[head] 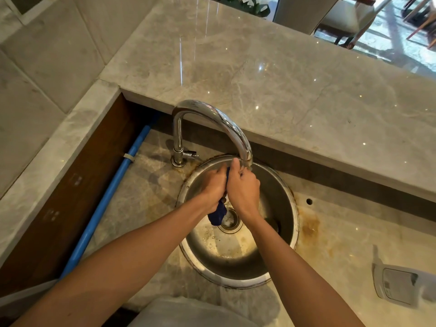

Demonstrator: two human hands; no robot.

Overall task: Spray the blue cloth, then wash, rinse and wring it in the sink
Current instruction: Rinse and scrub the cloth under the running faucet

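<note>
The blue cloth (218, 214) is bunched between both my hands over the round steel sink (286, 232). My left hand (213, 185) and my right hand (244, 188) are closed on it, pressed together just under the spout of the chrome tap (219, 116). Only a dark blue tail of the cloth shows, hanging below my hands above the drain (232, 221); the rest is hidden in my grip. White foam or water sits on the drain. Whether water runs from the spout is unclear.
A raised marble ledge (283, 90) runs behind the sink. A blue pipe (111, 192) lies along the left. A small grey device (398, 285) rests on the stained counter at the right. A pale object (188, 312) sits at the near edge.
</note>
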